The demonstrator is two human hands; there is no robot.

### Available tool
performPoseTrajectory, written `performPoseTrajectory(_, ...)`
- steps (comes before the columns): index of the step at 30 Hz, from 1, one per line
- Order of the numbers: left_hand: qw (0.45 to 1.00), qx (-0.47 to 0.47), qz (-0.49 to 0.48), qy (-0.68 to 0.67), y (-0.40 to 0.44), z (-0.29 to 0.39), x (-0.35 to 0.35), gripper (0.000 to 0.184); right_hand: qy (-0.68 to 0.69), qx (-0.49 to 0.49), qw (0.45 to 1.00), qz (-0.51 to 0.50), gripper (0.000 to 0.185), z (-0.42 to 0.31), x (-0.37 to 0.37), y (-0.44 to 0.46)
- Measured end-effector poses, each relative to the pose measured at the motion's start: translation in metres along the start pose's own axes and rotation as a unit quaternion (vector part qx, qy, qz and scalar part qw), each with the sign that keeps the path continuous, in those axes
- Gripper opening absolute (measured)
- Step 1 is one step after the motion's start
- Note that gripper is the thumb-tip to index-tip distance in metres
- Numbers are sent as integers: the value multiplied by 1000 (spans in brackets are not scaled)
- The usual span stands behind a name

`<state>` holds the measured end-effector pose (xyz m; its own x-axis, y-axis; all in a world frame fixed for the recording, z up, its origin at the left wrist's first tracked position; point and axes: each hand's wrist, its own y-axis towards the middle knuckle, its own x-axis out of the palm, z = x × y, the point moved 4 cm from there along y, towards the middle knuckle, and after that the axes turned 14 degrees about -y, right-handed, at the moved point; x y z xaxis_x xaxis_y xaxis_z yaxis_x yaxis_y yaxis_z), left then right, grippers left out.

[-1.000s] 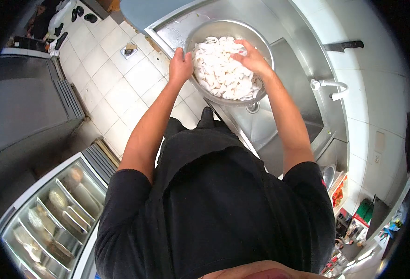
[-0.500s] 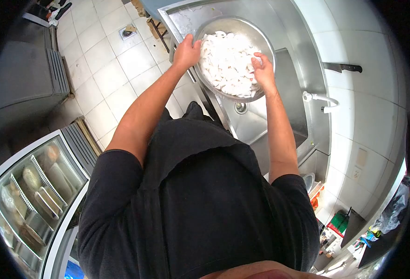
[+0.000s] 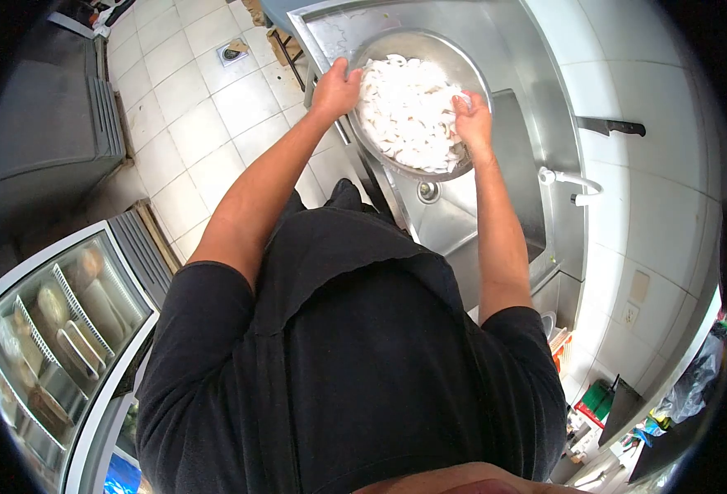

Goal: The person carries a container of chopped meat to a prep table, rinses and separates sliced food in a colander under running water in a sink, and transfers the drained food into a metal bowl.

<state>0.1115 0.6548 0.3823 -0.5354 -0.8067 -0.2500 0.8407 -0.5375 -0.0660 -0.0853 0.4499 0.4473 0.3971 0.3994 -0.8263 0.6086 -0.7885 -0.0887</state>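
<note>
Glare is washing out outlines among the white pieces (image 3: 404, 115). The bowl (image 3: 454, 62) is concealing its underside; the right hand (image 3: 473, 125) is covering some pieces. The apron (image 3: 338, 247) is obscuring most of the legs. The top edge is cropping the blue table (image 3: 291, 10). The dark lens border is cutting off the freezer (image 3: 124, 284); its packages (image 3: 53, 305) are appearing too blurred to identify.

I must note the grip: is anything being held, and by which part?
The bowl, by its left rim, in the left hand. The right hand reaches inside; whether it holds anything cannot be told.
</note>
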Motion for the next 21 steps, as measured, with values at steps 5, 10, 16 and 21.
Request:
performPoseTrajectory(5, 1000, -12, -7, -6, 1, -3, 1, 32, -98, -103, 987, -73, 31, 27, 8, 41)
performPoseTrajectory(10, 1000, 15, 15, -1, 3, -6, 2, 32, -163, -80, 959, -216, 50, -4, 17, 89)
performPoseTrajectory(16, 1000, -3, -14, -6, 3, 0, 1, 32, -133, -215, 915, -314, 56, -74, 132, 102)
performPoseTrajectory(21, 1000, 1, -2, -4, -3, -6, -5, 32, -461, -333, 727, -384, 50, -136, 118, 2)
